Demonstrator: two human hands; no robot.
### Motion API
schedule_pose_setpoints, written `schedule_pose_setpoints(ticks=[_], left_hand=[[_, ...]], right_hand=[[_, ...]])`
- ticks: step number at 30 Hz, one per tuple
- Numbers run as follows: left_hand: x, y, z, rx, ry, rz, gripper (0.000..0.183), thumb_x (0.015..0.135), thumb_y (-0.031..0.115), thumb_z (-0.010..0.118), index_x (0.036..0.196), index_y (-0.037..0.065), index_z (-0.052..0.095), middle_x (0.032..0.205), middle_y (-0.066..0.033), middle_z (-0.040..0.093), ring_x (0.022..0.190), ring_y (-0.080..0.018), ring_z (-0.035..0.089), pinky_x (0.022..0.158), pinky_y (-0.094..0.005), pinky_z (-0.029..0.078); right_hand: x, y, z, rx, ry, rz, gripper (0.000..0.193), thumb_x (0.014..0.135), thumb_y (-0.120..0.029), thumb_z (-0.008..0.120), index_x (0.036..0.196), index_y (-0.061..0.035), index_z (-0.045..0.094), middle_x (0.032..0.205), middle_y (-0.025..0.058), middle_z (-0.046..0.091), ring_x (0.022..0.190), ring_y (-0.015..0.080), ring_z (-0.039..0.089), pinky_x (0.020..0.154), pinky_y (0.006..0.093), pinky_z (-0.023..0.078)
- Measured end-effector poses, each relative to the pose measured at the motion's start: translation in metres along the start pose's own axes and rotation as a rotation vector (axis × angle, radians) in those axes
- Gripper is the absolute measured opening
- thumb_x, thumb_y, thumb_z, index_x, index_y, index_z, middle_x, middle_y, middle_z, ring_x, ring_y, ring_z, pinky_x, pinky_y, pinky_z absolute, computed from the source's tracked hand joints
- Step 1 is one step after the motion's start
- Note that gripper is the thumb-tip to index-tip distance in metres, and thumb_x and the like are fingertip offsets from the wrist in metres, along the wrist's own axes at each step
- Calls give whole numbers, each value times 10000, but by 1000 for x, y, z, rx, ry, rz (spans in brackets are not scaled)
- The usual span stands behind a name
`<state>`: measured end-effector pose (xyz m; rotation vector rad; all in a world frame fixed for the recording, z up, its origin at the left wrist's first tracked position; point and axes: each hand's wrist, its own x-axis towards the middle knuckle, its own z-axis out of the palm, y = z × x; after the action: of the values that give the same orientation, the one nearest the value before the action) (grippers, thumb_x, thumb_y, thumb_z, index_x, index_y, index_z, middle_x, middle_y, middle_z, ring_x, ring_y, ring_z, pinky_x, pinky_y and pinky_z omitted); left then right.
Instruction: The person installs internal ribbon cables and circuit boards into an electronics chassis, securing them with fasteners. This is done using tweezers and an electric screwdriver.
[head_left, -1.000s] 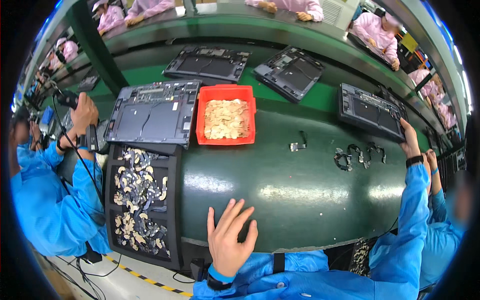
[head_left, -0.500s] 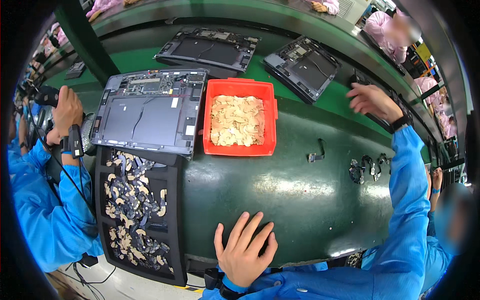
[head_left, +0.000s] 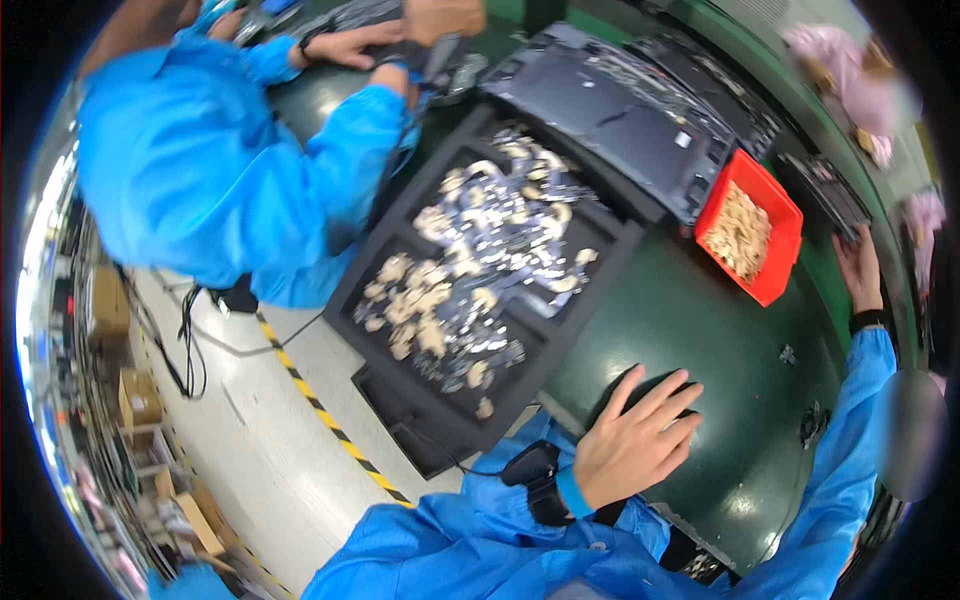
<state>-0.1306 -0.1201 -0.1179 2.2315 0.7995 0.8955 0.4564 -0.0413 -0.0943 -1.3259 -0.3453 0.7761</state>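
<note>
My left hand [head_left: 640, 435] lies flat on the green table [head_left: 610, 340], fingers spread and holding nothing. At the far right my right hand [head_left: 860, 268] grips the near end of an opened laptop base [head_left: 828, 190], its fingertips partly hidden at the edge. Between my hands and farther back stands a red bin [head_left: 778, 272] with cream-coloured curved pieces [head_left: 738, 232]. Left of the bin lies another opened laptop base [head_left: 615, 110]. A black foam tray [head_left: 590, 345] left of my left hand holds many small dark flex-cable parts and cream pieces [head_left: 500, 240].
A co-worker in a blue smock [head_left: 230, 180] works close on the left, arms near the tray's far end. Another laptop base [head_left: 715, 85] lies behind. Small cable parts [head_left: 812, 425] rest on the table at right. Striped floor tape [head_left: 320, 405] runs below.
The view has swung to the left, so the tray now sits mid-picture. My right hand, free in the air before, now has hold of a laptop base. My left hand stays on the table.
</note>
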Motion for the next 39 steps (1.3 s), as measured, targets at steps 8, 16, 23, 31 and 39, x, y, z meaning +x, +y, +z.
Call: schedule_pose_setpoints(ticks=[8, 16, 23, 31, 39], left_hand=[[-13, -13, -24, -170, -121, 69, 241, 894, 259, 725, 1097, 134, 762, 1409, -94, 620, 1472, -273, 449, 1238, -596, 244], [-18, 27, -149, -277, -252, 120, 212, 910, 279, 771, 1034, 107, 756, 986, -60, 747, 924, -252, 710, 810, -384, 535], [55, -89, -168, 391, 242, -16, 329, 869, 260, 795, 1069, 2, 756, 1099, -206, 751, 1025, -389, 722, 908, -445, 566], [93, -134, -190, 200, -171, -250, 231, 833, 160, 857, 977, -16, 809, 858, -146, 787, 765, -172, 730, 718, -299, 567], [100, -140, -198, 151, -213, -295, 207, 901, 111, 797, 1043, -39, 787, 899, -103, 791, 796, -111, 696, 738, -280, 550]], right_hand=[[23, -58, -81, 77, -74, -1, 240, 1036, -183, 671, 1207, -14, 659, 1022, 92, 677, 922, 194, 644, 788, 300, 548], [-330, -111, -81, -1634, -153, -1088, 691, 899, 18, 545, 1568, 58, 380, 1591, 191, 454, 1497, 293, 400, 1257, 410, 270], [-477, -3, -143, -487, 155, -211, 595, 984, -293, 664, 1461, 35, 528, 1404, 125, 605, 1271, 222, 582, 1107, 366, 447], [-469, 22, -21, -278, -485, 359, 516, 1062, -156, 595, 1521, 49, 480, 1387, 98, 651, 1212, 142, 608, 1075, 292, 460], [-417, 42, -39, -467, -620, 230, 454, 1090, -210, 577, 1473, 31, 539, 1314, 90, 693, 1148, 128, 632, 1029, 297, 504]])
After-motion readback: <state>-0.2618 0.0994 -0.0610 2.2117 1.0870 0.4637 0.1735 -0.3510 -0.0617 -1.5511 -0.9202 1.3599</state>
